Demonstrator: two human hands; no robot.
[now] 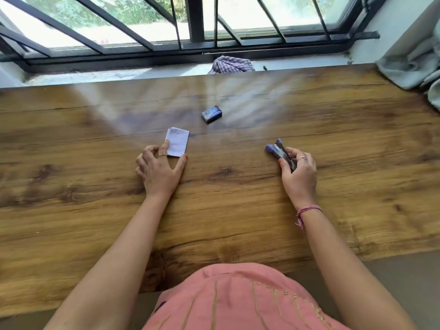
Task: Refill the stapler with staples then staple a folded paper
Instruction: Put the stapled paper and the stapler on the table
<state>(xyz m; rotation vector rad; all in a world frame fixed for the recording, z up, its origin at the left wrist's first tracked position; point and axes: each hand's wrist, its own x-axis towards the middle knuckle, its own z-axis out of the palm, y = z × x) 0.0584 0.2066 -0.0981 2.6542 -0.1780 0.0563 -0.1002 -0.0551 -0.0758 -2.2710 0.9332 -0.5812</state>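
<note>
A small folded white paper (178,142) lies flat on the wooden table (238,198), left of centre. My left hand (159,169) rests beside it with the fingers spread; one fingertip presses on the paper's left edge and the thumb touches its near right corner. A small blue stapler (278,151) sits on the table to the right, its jaws slightly apart and pointing left. My right hand (298,173) grips its rear end between thumb and fingers. A small blue staple box (211,113) lies farther back, near the table's middle, apart from both hands.
A checked cloth (231,65) is bunched on the window sill beyond the table's far edge. A grey curtain (414,60) hangs at the far right. Barred windows run along the back.
</note>
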